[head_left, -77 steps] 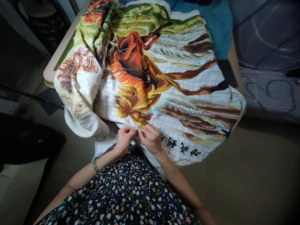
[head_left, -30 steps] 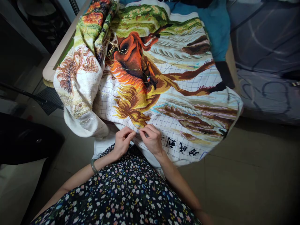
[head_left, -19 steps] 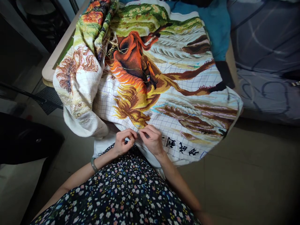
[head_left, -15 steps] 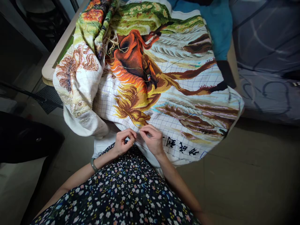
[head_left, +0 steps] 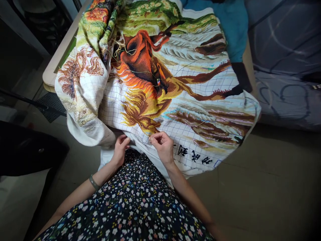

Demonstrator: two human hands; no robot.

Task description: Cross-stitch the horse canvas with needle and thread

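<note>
A large cross-stitch cloth [head_left: 112, 110] with a printed grid and horses in red, orange and yellow drapes over the table edge towards my lap. My left hand [head_left: 121, 150] is at its near edge, thumb on top and fingers curled at the fabric, partly hidden. To its right, my right hand [head_left: 163, 146] pinches thumb and forefinger together just below the yellow horse's head. A thin pale needle [head_left: 148, 136] seems to poke out from those fingertips, too small to see clearly. Black stitched characters [head_left: 194, 157] lie right of this hand.
Rolled, stitched fabric [head_left: 85, 90] is bunched at the left of the table [head_left: 50, 72]. Loose yellowish threads [head_left: 122, 47] lie on the work. A teal cloth [head_left: 234, 30] is at the back right, and grey patterned fabric [head_left: 283, 83] stands beyond the table.
My left hand has moved left and slightly down, away from my right hand, to the cloth's near edge. The right hand has stayed almost in place, still pinched.
</note>
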